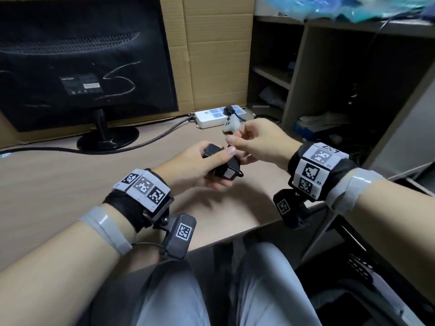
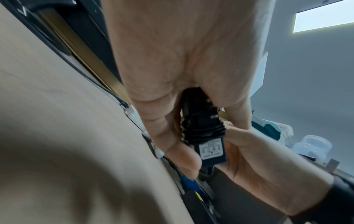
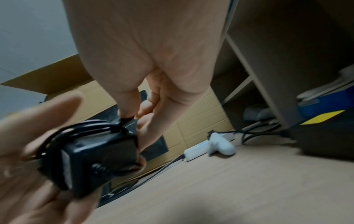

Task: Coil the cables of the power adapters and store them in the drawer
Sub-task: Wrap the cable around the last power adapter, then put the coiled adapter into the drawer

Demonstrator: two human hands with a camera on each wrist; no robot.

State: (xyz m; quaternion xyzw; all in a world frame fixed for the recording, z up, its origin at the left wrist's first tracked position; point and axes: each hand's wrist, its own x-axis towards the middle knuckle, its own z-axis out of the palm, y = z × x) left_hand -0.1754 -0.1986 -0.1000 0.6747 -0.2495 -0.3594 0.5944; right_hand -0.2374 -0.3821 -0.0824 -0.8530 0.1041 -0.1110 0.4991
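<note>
A black power adapter (image 1: 220, 164) with its thin black cable wound round its body is held above the desk, at the middle of the head view. My left hand (image 1: 200, 168) grips the adapter (image 2: 205, 136) from the left, thumb on top. My right hand (image 1: 253, 142) pinches the free end of the cable (image 3: 125, 119) between thumb and forefinger just above the adapter (image 3: 95, 159). No drawer shows in any view.
A black monitor (image 1: 80, 62) stands on the wooden desk (image 1: 58, 184) at the back left, before a cardboard box (image 1: 216, 55). A white power strip (image 1: 211, 116) with a black plug and a small white object (image 1: 229, 125) lies behind my hands. Open shelves (image 1: 329, 90) stand to the right.
</note>
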